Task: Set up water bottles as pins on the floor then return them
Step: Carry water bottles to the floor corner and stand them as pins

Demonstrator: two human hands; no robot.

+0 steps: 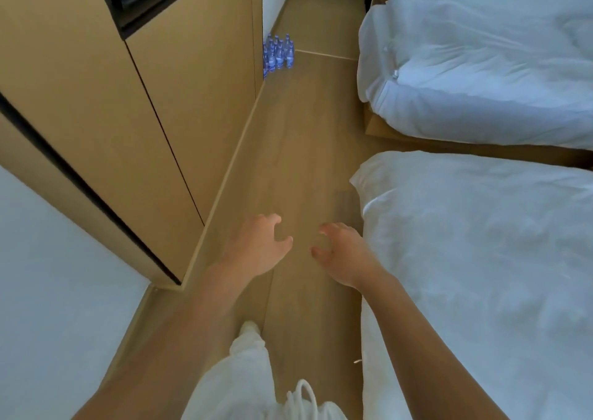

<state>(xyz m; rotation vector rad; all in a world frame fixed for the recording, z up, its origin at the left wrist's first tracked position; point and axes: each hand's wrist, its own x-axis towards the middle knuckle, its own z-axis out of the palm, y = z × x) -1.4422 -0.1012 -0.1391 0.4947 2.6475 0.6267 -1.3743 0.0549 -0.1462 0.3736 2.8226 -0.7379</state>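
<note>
The water bottles [277,54] stand clustered upright on the floor [308,169] beside the wardrobe [192,76], well away. Likely light, slick plastic (topple easily); grasp mid-body. Left hand [256,246] and right hand [343,252] hover empty, fingers loosely spread.

Blue-labelled, seemingly clear bottles [278,54]; tan floor [298,150].

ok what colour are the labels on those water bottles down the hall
Blue, on clear water bottles standing on the wooden floor; seen in the head view.
</note>
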